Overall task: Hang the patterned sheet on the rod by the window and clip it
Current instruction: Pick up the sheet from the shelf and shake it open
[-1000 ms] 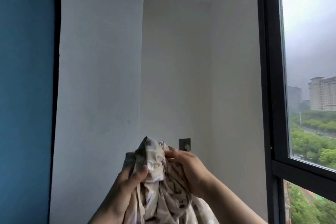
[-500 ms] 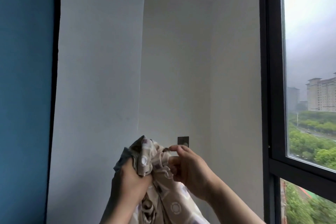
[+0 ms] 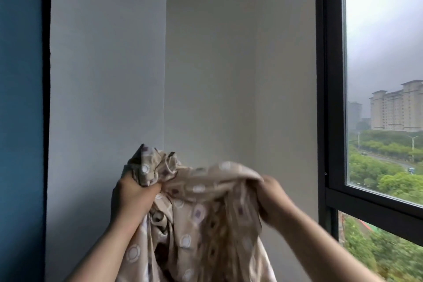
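Head view. Trainee: How does the beige patterned fabric sheet (image 3: 201,213) handle?

Instructor: Judged soft, light and limp. It creases and drapes, and it has no stiffness. The surface looks smooth, so a loose hold may slip. Take hold along the top edge at two points set apart, so that the edge stays spread for the rod.

Trainee: Where is it now?

Instructor: Raised in front of the pale wall (image 3: 206,64), left of the black window frame (image 3: 325,98). It is stretched between both hands, and the rest hangs below them out of view. No rod or clip is visible.

Trainee: Hand status?

Instructor: Left hand (image 3: 132,199) is a closed fist clamping a bunched wad of the cloth. Right hand (image 3: 272,199) is blurred. Its fingers appear curled round the upper edge, well apart from the left.
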Tool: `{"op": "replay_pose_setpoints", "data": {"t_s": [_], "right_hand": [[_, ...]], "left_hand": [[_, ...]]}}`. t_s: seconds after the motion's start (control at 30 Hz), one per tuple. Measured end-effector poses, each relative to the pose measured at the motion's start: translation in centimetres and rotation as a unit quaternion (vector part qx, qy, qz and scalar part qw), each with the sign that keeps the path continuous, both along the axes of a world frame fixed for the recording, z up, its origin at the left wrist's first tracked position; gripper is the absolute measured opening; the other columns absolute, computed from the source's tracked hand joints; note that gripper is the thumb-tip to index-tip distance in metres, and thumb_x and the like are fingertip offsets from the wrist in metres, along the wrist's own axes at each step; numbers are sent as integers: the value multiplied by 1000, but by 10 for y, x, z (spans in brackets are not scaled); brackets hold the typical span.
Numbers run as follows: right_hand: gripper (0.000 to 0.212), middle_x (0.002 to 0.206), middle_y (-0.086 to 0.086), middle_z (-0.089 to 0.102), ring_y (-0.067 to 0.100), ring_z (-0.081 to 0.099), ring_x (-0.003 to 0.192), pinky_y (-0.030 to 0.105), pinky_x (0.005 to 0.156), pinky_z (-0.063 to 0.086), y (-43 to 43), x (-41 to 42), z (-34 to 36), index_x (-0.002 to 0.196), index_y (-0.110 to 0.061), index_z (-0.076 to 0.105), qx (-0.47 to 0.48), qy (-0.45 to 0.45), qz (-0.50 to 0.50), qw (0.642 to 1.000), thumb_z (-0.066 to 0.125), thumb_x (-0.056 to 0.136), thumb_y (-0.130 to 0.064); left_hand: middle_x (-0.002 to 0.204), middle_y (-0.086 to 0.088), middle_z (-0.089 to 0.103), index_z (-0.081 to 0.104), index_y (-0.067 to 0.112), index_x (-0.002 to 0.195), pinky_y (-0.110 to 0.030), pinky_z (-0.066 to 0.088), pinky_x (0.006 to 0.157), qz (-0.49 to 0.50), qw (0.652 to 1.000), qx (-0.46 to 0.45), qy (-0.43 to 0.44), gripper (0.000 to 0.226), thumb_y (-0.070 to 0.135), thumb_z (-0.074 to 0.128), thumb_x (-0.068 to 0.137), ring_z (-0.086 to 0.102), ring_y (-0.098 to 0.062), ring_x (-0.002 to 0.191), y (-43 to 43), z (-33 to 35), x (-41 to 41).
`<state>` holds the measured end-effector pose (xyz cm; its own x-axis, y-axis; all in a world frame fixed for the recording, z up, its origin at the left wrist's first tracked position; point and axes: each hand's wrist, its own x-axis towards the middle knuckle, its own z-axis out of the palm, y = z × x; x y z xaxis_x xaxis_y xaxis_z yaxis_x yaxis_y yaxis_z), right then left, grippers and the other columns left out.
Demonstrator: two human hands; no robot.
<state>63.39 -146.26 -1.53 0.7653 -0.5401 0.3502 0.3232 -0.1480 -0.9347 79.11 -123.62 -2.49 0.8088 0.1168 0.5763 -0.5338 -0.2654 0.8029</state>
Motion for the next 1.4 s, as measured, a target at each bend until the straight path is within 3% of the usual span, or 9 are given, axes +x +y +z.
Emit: {"op": "replay_pose_setpoints", "data": {"t_s": [0.17, 0.4, 0.57, 0.7, 0.83, 0.97, 1.13, 1.23, 1.4], "right_hand": [[23, 82, 23, 63, 29, 60, 73, 44, 69, 51, 20, 34, 107, 95, 11, 63, 44, -135, -59, 988, 46, 84, 2], [35, 92, 15, 74, 30, 71, 90, 51, 91, 54, 6, 46, 86, 88, -6, 75, -92, 79, 70, 990, 61, 60, -23], [43, 45, 8, 52, 19, 48, 38, 22, 44, 41, 32, 45, 79, 43, -9, 60, 27, 103, 177, 978, 43, 82, -17], [24, 72, 19, 67, 27, 64, 67, 41, 71, 55, 45, 49, 64, 72, -2, 69, -40, 76, 141, 986, 50, 86, -4], [11, 82, 17, 63, 22, 63, 65, 31, 58, 54, 40, 43, 57, 98, -2, 58, -18, 42, 177, 983, 56, 89, 3], [82, 121, 3, 60, 6, 67, 89, 21, 70, 53, 33, 22, 16, 134, -26, 41, -83, 8, 81, 993, 83, 66, -41], [58, 128, -13, 55, 1, 53, 121, 16, 97, 41, 33, 20, -96, 126, -43, 53, -375, 254, -5, 892, 59, 71, -61], [14, 65, -9, 56, -7, 52, 69, 30, 65, 50, 6, 25, -88, 73, -21, 67, -300, 204, -53, 931, 61, 80, -32], [27, 60, 11, 61, 16, 60, 45, 26, 42, 50, -16, 23, 26, 69, -2, 64, -44, 2, -53, 998, 45, 85, 10]], "left_hand": [[79, -4, 70, 68, 18, 90, -31, 49, 62, -27, 999, -31, -11, 29, 25, 78, 63, 66, -27, 76, -1, 42, -1], [73, -4, 70, 69, 16, 77, -39, 55, 68, -48, 997, -61, 21, 17, 18, 71, 60, 67, -25, 73, 15, 49, -4], [93, 6, 75, 69, 25, 100, -42, 56, 85, -214, 976, -21, -14, 58, 58, 74, 52, 70, -12, 92, 0, 30, -34], [105, 15, 66, 56, 33, 113, -34, 55, 83, -126, 979, 139, -77, 90, 80, 74, 38, 62, -7, 102, -26, 17, -54], [61, 12, 53, 60, 24, 80, -23, 48, 53, -16, 978, 179, -101, 25, 42, 71, 68, 63, -14, 67, -41, 22, -61], [76, -4, 70, 63, 16, 70, -24, 37, 56, 39, 984, 167, -53, 15, 30, 70, 74, 66, -32, 78, -44, 29, -43], [60, -1, 59, 52, 16, 57, -26, 38, 55, 41, 989, 137, -43, 26, 28, 71, 68, 60, -31, 67, -43, 27, -22], [55, 6, 51, 52, 14, 58, -26, 33, 51, 33, 989, 141, -26, 25, 26, 71, 68, 51, -25, 57, -44, 25, -19], [55, 5, 51, 52, 14, 59, -21, 29, 46, 21, 989, 149, -9, 25, 22, 71, 73, 44, -12, 51, -42, 18, -9]]}}
